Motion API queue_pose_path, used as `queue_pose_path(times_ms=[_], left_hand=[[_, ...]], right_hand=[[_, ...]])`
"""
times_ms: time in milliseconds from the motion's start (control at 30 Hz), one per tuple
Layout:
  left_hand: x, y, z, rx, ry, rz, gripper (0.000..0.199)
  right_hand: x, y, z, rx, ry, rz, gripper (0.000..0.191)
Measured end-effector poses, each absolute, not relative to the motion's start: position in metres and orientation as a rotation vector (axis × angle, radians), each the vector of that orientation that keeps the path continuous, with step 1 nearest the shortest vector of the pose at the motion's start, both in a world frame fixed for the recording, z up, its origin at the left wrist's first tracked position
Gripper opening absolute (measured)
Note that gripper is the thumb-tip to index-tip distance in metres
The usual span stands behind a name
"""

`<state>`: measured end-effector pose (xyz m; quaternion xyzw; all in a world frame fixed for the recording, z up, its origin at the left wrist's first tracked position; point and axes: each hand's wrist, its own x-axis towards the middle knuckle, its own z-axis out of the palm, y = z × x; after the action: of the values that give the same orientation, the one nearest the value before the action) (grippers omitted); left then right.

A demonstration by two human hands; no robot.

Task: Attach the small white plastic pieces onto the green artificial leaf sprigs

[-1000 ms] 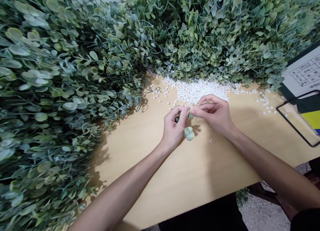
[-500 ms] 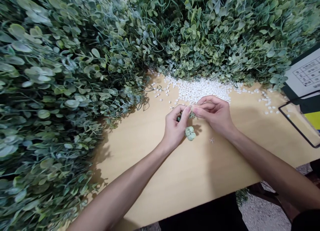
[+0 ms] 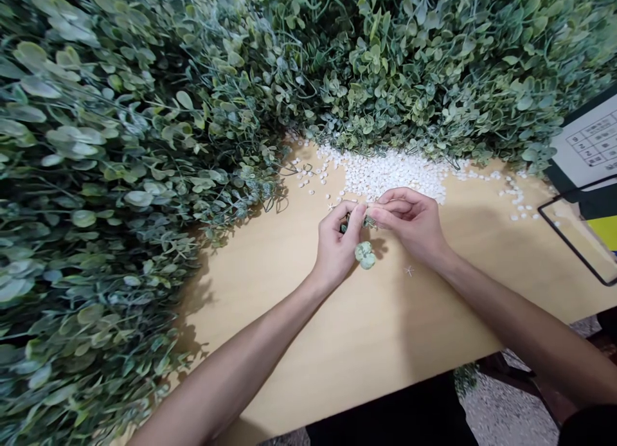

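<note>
My left hand (image 3: 336,240) is closed around a green leafy sprig (image 3: 365,255), whose round pale leaves hang below the thumb. Dark green leaves show between its fingers. Close beside it, my right hand (image 3: 413,222) pinches at the upper end of the sprig, thumb against fingers; whether a small piece is also between those fingertips is too small to tell. Just beyond both hands lies a pile of small white pieces (image 3: 390,169). A thin white star-shaped piece (image 3: 409,270) rests on the table below my right hand.
Dense green foliage (image 3: 110,195) borders the wooden table (image 3: 299,369) on the left and along the back. At the right are a sheet with a printed table (image 3: 590,141) and a black wire frame (image 3: 573,243).
The hanging leaves of the sprig have shifted slightly left and up. Both hands have moved very little and keep their closed grips.
</note>
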<state>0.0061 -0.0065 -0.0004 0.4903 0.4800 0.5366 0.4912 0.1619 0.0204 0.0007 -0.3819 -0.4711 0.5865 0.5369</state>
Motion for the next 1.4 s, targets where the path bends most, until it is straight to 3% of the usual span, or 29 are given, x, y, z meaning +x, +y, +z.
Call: queue_pose_path(times_ms=[267,500,1100,1300,1400], left_hand=[[0.007,-0.006,0.0,1.209,1.173,1.331,0.044],[0.01,-0.008,0.002,1.25,1.162,1.341,0.045],[0.009,-0.008,0.004,1.29,1.174,1.336,0.041],[0.011,-0.006,0.002,1.172,1.107,1.361,0.043],[0.012,-0.004,-0.002,1.012,1.036,1.402,0.04]], right_hand=[[0.158,0.018,0.001,-0.91,-1.133,1.33,0.036],[0.17,0.026,0.0,-0.864,-1.04,1.485,0.049],[0.164,0.026,-0.007,-0.838,-0.919,1.621,0.051],[0.167,0.027,0.003,-0.869,-1.064,1.457,0.044],[0.177,0.032,0.008,-0.901,-1.227,1.134,0.03]])
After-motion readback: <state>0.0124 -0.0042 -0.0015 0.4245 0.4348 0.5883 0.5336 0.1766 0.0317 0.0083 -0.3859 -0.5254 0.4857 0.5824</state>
